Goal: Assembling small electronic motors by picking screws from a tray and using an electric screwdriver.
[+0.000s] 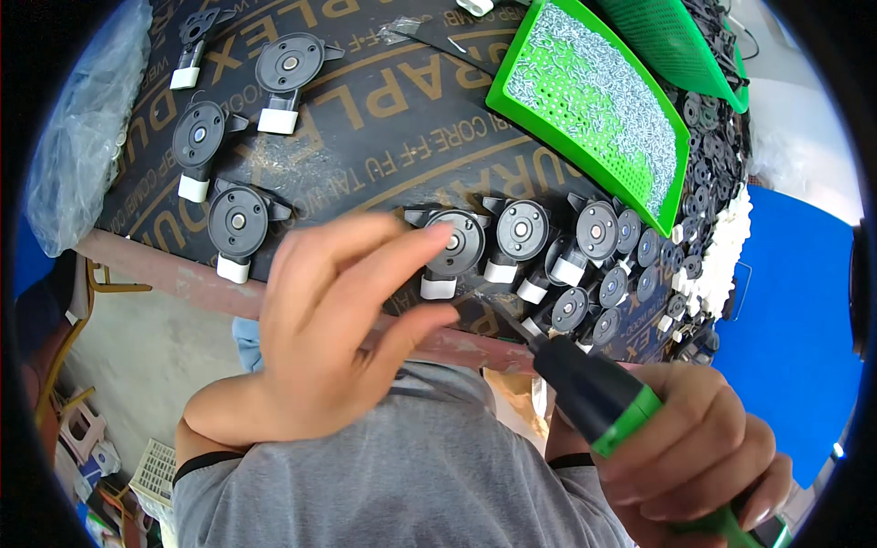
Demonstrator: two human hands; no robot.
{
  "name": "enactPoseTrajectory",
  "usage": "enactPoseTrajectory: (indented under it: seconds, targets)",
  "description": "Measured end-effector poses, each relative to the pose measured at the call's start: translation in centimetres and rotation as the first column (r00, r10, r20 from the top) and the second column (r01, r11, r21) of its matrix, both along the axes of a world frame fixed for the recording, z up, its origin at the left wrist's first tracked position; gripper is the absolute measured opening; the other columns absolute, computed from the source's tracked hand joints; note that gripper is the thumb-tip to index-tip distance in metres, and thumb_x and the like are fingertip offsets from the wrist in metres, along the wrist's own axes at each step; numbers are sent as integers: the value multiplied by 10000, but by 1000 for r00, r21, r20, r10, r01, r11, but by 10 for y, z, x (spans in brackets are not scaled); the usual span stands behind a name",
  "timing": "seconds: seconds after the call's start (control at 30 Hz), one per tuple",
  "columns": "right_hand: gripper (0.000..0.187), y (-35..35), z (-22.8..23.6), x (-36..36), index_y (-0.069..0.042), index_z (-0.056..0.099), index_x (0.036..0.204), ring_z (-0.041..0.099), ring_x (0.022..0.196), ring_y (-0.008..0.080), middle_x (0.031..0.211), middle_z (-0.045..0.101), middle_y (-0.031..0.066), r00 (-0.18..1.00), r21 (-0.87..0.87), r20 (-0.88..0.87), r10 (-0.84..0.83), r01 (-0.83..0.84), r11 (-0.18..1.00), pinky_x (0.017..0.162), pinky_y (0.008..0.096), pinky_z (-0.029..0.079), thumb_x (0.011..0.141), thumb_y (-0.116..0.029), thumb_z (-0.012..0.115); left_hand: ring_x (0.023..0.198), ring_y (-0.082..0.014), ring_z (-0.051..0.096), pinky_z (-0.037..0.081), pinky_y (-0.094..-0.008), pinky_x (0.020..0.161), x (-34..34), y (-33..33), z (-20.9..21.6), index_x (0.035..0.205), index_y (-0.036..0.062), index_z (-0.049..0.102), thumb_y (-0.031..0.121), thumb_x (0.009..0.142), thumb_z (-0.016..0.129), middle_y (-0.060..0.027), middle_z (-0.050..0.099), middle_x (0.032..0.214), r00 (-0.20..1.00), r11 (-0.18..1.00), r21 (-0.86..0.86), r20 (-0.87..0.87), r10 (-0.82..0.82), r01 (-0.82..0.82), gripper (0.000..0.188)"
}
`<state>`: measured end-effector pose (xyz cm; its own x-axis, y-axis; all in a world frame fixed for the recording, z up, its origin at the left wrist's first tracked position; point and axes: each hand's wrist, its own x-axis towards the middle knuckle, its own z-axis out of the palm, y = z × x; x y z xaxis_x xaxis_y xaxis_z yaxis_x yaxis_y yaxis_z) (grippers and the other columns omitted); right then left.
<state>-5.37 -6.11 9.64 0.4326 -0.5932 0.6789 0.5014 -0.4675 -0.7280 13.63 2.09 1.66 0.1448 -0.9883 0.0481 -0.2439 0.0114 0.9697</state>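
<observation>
My right hand (703, 447) grips a green and black power screwdriver (589, 388) at the lower right. Its thin bit points up and left toward the table's near edge. Over that edge hangs my left hand (338, 320), slightly blurred, thumb and fingers apart with nothing seen between them. The index fingertip overlaps a black round part with a white end (457, 245); I cannot tell whether it touches. To its right sits a similar black part (523, 230), with several more beyond. Another such part (238, 222) lies left of my left hand.
A green basket (585, 151) of small silvery screws stands on the dark printed board (375, 146). Behind it is a second green basket (681, 46). Black discs and white pieces (722, 265) pile up at the right. Clear plastic wrap (87, 128) lies far left.
</observation>
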Motion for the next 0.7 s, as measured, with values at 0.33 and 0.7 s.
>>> enactPoseTrajectory:
  seconds: [0.33, 0.7]
  targets:
    - [380, -8, -19, 24, -26, 448, 1223, 573, 579, 169, 785, 536, 83, 994, -71, -107, -9, 1, 997, 490, 291, 537, 985, -294, 572, 1300, -311, 521, 364, -487, 1104, -7, -23, -26, 1297, 55, 607, 105, 713, 800, -89, 605, 1337, 933, 987, -140, 359, -23, 78, 617]
    - [360, -20, -22, 27, -41, 406, 1170, 564, 555, 177, 782, 552, 85, 979, -103, -157, 129, -146, 984, 483, 289, 541, 966, -252, 614, 1162, -321, 588, 417, -476, 1056, -10, -26, -27, 1235, 12, 604, 108, 757, 767, -130, 631, 1208, 937, 977, -201, 348, -1, 75, 514]
